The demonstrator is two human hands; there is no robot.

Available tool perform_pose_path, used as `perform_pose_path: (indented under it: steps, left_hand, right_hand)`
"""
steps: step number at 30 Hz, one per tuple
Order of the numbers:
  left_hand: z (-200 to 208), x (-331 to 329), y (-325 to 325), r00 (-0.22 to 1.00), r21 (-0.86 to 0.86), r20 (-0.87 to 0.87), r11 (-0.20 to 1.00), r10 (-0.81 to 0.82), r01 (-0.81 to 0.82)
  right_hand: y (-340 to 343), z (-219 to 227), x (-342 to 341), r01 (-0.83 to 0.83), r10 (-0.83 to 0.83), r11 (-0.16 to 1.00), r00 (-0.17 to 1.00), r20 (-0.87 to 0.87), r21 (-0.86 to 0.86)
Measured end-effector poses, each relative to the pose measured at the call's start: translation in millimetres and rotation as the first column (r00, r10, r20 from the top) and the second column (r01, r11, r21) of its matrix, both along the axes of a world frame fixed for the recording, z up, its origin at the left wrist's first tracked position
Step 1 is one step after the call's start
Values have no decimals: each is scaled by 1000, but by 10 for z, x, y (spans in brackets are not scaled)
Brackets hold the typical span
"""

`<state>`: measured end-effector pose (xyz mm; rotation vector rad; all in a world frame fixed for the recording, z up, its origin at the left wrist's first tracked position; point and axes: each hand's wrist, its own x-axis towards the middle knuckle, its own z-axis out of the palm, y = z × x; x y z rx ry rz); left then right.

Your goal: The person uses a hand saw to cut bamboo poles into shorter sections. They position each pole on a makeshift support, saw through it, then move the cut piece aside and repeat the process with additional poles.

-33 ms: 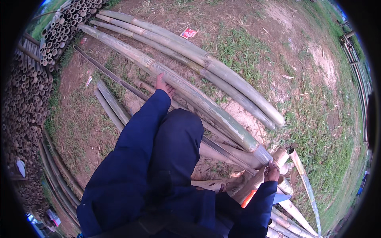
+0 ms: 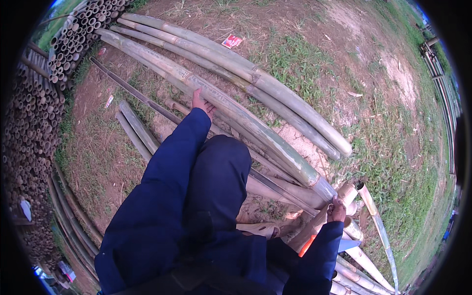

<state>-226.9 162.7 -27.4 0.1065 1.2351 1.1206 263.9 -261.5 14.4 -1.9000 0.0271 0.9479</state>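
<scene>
Bamboo pole (image 2: 233, 109) is running from upper left toward lower right, left hand (image 2: 202, 104) touching it, fingers spread, right hand (image 2: 337, 210) curling at its end, grip partly hidden, unclear.

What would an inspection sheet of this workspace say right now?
Surface: uneven ground, bare soil with grass patches.
Job's things: long bamboo pole lying diagonally ahead of the person; two poles beyond it.
Clutter: red wrapper past the poles; shorter bamboo piece among others at lower right; orange object by the right forearm, partly hidden.
Hands: left hand against the long pole's near side, thumb raised; right hand curled at its lower-right end, exact grip unclear.
Cables: nothing seen.
Surroundings: large bamboo stack at left.
</scene>
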Motion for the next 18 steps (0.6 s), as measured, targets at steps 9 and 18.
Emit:
perform_pose_path:
  steps: [9, 18]
  left_hand:
    - [-411, -387, 144, 641, 199, -744, 853, -190, 483]
    - [1100, -383, -1126, 434, 248, -546, 357, -716, 901]
  right_hand:
    - [1348, -112, 147, -106, 113, 990, 990, 81, -90]
    - [485, 192, -703, -323, 457, 875, 796, 398, -360]
